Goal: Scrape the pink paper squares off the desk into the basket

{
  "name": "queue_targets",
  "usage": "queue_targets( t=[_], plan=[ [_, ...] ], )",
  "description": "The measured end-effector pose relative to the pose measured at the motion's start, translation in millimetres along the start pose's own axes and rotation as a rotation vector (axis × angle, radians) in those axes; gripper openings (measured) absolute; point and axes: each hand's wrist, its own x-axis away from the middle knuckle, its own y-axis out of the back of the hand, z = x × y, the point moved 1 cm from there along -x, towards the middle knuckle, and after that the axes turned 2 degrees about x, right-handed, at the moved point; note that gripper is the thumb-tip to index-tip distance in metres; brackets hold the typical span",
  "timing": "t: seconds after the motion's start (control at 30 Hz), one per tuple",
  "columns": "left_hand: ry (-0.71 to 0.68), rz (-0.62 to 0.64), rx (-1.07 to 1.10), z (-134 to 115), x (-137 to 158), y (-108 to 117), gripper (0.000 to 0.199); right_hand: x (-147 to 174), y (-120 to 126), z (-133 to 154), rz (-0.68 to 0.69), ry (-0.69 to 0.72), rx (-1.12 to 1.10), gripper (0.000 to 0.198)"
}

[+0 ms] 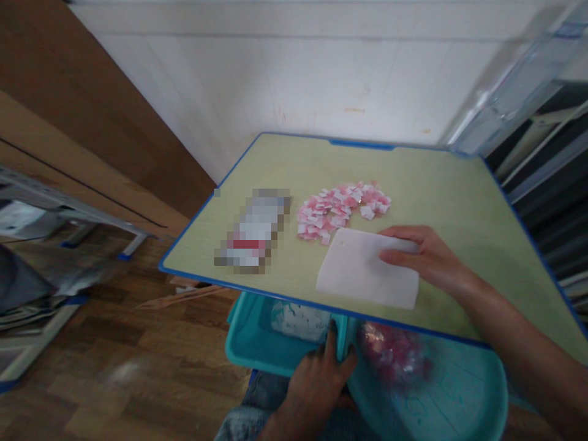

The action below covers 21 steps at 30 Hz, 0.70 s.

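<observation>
My right hand [420,254] pinches the right side of a white card [362,269], thumb on top. The card lies at a slight tilt over the front part of the table, and I cannot tell whether it is fully lifted. Just beyond its far edge is a heap of small pink and white paper pieces [340,208]. Below the table's front edge, my left hand [319,380] grips the rim of a teal bin [248,346], index finger reaching along the divider. A whitish block or packet [298,320] lies inside that bin.
The small yellow-green table [459,202] has a blue edge and stands against a white wall. A blurred phone-like thing [255,229] lies on its left. Underneath, a second teal bin [482,392] holds a clear bag of pink-red stuff [395,355]. Brown cardboard [114,122] stands left.
</observation>
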Motion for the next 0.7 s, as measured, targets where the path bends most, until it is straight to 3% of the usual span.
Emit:
queue_targets(
  t=[0.17,0.23,0.4,0.53,0.7],
  plan=[
    [0.000,0.007,-0.002,-0.1,-0.7,0.1,0.080,-0.5,51.2,-15.4,-0.418,0.021,-0.066,0.025],
    [-0.001,0.012,-0.004,0.2,-0.8,0.1,0.082,1.2,73.5,-23.6,-0.492,0.003,-0.071,0.025],
    [-0.006,0.012,-0.003,1.5,-0.5,-0.6,0.081,5.7,101.6,-36.4,-0.539,-0.060,0.015,0.029],
    [0.000,0.003,0.000,1.2,-0.4,-0.9,0.081,0.7,98.4,-39.9,-0.512,-0.091,0.195,0.033],
    [0.017,0.046,0.009,1.0,-1.4,0.0,0.084,-9.2,88.9,-36.1,-0.520,0.017,0.245,0.037]
  ],
)
